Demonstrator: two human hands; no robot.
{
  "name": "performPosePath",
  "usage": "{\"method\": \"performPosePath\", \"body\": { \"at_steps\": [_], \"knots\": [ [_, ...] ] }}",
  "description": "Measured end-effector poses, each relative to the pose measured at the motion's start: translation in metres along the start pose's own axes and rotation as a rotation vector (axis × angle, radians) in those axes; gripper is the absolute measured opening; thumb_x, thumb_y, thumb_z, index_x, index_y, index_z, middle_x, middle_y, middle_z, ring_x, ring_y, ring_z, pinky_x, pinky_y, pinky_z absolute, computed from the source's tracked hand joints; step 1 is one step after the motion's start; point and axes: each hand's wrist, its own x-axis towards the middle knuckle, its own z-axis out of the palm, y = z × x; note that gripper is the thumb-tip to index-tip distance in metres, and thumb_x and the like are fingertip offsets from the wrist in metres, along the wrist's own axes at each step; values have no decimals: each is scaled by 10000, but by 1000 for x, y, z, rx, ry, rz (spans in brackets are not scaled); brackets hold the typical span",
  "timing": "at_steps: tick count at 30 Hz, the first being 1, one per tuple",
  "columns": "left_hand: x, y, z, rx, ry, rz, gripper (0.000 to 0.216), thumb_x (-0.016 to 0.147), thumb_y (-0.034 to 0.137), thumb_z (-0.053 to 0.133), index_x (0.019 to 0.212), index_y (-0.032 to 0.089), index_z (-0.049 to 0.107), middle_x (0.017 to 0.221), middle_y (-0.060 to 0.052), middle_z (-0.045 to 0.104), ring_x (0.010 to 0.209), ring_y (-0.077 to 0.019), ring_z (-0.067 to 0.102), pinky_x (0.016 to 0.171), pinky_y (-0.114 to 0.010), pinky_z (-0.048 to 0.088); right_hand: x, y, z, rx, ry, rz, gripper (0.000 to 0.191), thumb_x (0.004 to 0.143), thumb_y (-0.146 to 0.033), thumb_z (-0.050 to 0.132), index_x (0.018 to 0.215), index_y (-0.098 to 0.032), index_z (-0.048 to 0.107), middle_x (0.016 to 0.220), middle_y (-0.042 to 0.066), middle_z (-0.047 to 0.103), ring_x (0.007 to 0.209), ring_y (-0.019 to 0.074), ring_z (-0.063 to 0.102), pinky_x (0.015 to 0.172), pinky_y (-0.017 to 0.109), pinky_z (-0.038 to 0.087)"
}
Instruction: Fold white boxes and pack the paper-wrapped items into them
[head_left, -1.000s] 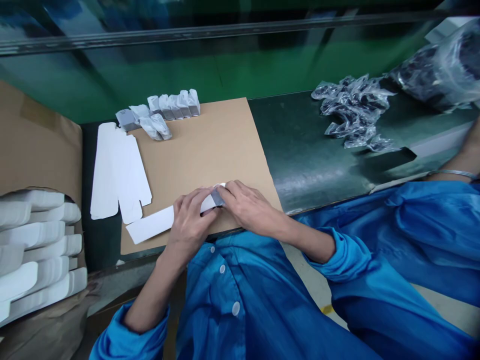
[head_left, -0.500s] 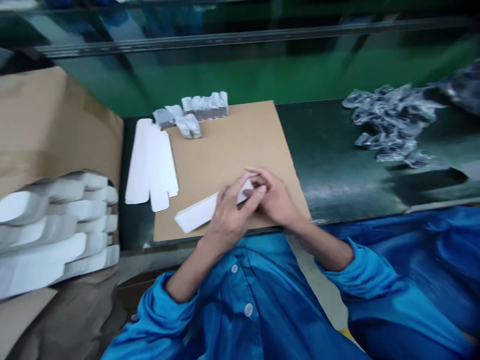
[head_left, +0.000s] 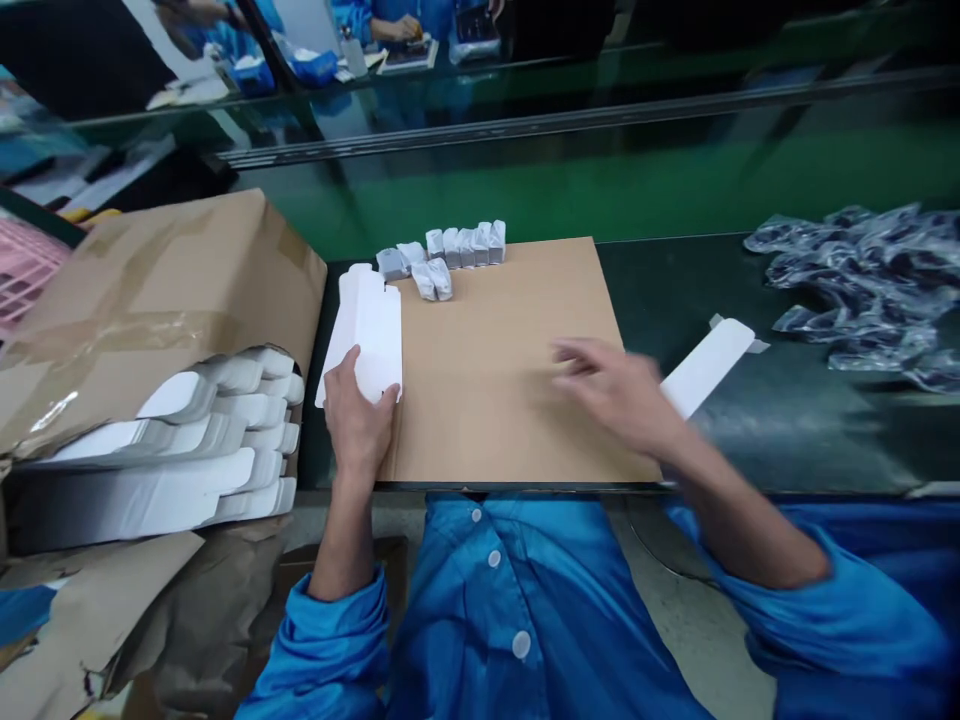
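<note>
My left hand (head_left: 358, 425) grips a flat white carton (head_left: 379, 330) at its near end, thumb on the right edge and fingers over the top. At least one other flat carton lies under or beside it. Over the right part of a brown cardboard sheet (head_left: 495, 400) is my right hand (head_left: 619, 390), blurred by motion, its fingers stretched out with nothing visible in them. Just beyond that wrist, a folded white box (head_left: 709, 365) lies on the dark green bench, small flaps sticking out at its far end.
Several small grey-and-white wrapped pieces (head_left: 465, 245) stand along the sheet's back edge. A torn cardboard box (head_left: 247, 270) full of flat white cartons (head_left: 247, 430) is at left. Plastic-bagged dark items (head_left: 870, 280) pile up at right. Co-workers' hands (head_left: 405, 28) show behind the green partition.
The white box has left both hands and now lies on the bench at right. My left hand has moved left onto the flat cartons. My head view has shifted too.
</note>
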Motion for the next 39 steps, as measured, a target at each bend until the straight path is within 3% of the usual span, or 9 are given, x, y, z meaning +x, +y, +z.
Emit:
{"method": "performPosePath", "body": {
  "at_steps": [2,6,9,12,15,18,22,27,39],
  "knots": [
    [-10,7,0,-168,94,9,657,796,256,676,1413,176,463,1297,-154,589,1188,-300,580,1028,-457,458,11,-41,46,417,-221,-23,610,870,-303,654,1430,-195,439,1319,130,614,1002,177,675,899,351,550],
    [-50,28,-3,-568,34,4,781,808,314,712,1489,216,344,1326,-158,564,1115,-239,626,953,-372,518,44,-82,87,934,-187,89,621,896,-299,601,1439,-117,362,1388,204,546,1059,202,655,888,351,551],
    [-71,38,-17,-833,-187,4,805,813,365,722,1503,244,325,1302,-154,591,1108,-231,649,920,-352,550,52,-75,62,968,-182,-67,450,890,-168,526,1335,-119,482,1175,118,679,917,176,665,759,297,549],
    [-62,37,-45,-1012,-168,-10,790,825,466,693,1506,278,339,1282,-131,622,1135,-239,642,893,-349,567,44,-58,17,670,-505,-356,389,844,-110,557,1229,-124,601,1109,64,701,926,172,649,758,272,515],
    [-41,35,-65,-878,-399,-63,619,734,427,790,1296,226,625,987,-82,737,884,-200,702,687,-252,578,28,-50,-12,304,-764,-541,363,911,-137,514,1259,-171,614,1177,54,692,1005,184,649,834,297,498],
    [-31,38,-64,-734,-492,-113,395,691,368,829,1032,181,761,751,-37,725,666,-135,662,547,-191,519,3,-53,-8,-92,-533,-555,542,930,-311,581,1429,-140,461,1256,144,643,1093,273,619,907,410,484],
    [-32,39,-56,-802,-510,-122,426,755,379,782,1137,200,726,819,-38,746,718,-129,678,608,-195,541,-21,-54,11,-464,-243,-663,699,889,-366,637,1433,-5,386,1215,246,612,1055,345,585,880,491,477],
    [-30,37,-65,-730,-609,-7,349,754,377,770,1036,171,759,750,-48,746,631,-144,678,499,-191,518,-20,-47,15,-467,-166,-785,586,941,-348,530,1404,-11,407,1202,215,621,997,313,573,849,457,483],
    [-39,49,-50,-520,-250,262,113,816,163,643,817,213,745,837,1,762,809,-144,710,764,-255,565,-34,-48,14,-548,-71,-812,412,960,-136,377,1332,-12,504,1092,206,679,922,288,634,746,419,521]
  ]
}}
